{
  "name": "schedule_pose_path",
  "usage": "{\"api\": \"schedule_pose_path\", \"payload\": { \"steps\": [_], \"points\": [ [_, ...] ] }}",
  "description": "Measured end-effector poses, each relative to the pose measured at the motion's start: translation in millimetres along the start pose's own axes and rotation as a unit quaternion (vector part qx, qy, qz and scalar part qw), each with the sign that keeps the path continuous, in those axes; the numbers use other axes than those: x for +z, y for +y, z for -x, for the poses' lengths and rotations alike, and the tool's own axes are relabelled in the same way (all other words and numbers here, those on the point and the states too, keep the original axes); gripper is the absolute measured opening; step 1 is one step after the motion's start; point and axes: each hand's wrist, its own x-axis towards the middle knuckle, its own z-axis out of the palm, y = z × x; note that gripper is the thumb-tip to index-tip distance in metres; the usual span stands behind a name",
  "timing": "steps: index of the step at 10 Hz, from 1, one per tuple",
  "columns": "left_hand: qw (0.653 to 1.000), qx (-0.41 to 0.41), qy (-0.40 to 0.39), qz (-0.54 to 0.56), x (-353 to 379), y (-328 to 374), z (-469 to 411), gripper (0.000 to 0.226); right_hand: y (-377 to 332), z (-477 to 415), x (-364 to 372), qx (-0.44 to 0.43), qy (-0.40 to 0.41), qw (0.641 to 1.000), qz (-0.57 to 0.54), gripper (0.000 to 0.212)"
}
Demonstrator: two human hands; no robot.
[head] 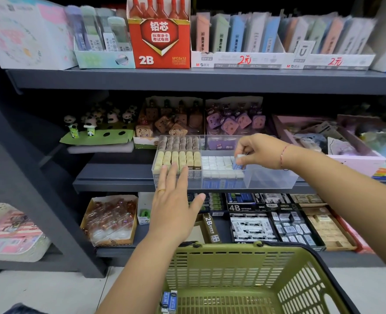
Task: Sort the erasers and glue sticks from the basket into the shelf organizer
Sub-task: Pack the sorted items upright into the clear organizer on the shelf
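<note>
Dark grey shop shelf (119, 184), packed with stationery. The clear hard-plastic shelf organizer (271, 175) sits at its front edge.

Right hand (260, 150) pinches a small blue-sleeved white eraser (239, 163) at the end of the middle compartment's packed row (217, 165). Left hand (173, 205) is flat with fingers straight, tips against the organizer's front wall, looks like bracing.

Risks:
- Slick, light tray near the shelf lip, so a hard push could slide or tip it.
- Row is tight, so the block may ride up or knock its neighbours askew.
- Glossy sleeve could slip from the pinch.

Green slotted plastic basket (232, 249) below holds a few more blue erasers (169, 301) in its corner. No glue sticks that I can pick out.
</note>
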Motion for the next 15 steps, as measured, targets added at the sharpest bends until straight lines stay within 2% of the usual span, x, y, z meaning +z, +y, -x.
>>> {"api": "schedule_pose_path", "payload": {
  "steps": [2,4,5,6,7,8,10,11,12,13,14,15],
  "points": [
    [1.0,0.0,-0.002,0.001,-1,1,1,0.074,-3,-5,11,0.003,0.038,0.998,0.055,0.01],
    [1.0,-0.002,-0.004,0.005,-1,1,0,0.074,-2,5,15,-0.007,0.084,0.996,0.026,0.012],
    [1.0,-0.001,-0.004,0.004,-1,0,1,0.073,-1,4,20,0.001,0.135,0.991,0.01,0.013],
    [1.0,0.002,-0.003,0.005,0,0,0,0.073,-2,2,25,0.011,0.149,0.989,0.025,0.017],
    [1.0,0.005,-0.004,0.005,0,-1,0,0.073,-2,1,30,0.021,0.145,0.983,0.111,0.018],
    [1.0,0.008,-0.005,0.004,0,-1,1,0.073,3,1,34,0.033,0.141,0.973,0.178,0.027],
    [1.0,0.014,-0.002,0.002,1,-3,2,0.073,13,10,29,0.041,0.101,0.993,0.039,0.036],
    [0.999,0.034,0.03,0.012,4,-5,7,0.069,15,16,32,0.028,0.119,0.992,0.027,0.034],
    [0.996,0.032,0.075,0.028,13,-19,19,0.06,1,44,60,-0.035,0.306,0.951,-0.037,0.032],
    [0.996,-0.031,0.079,0.01,30,-55,36,0.051,-26,84,127,-0.067,0.301,0.943,-0.125,0.031],
    [0.989,-0.137,0.015,-0.056,53,-102,59,0.05,-26,100,222,0.03,0.046,0.97,-0.237,0.015],
    [0.96,-0.264,-0.097,0.001,74,-137,81,0.067,-10,102,301,0.199,-0.137,0.895,-0.374,0.028]
  ]
}}
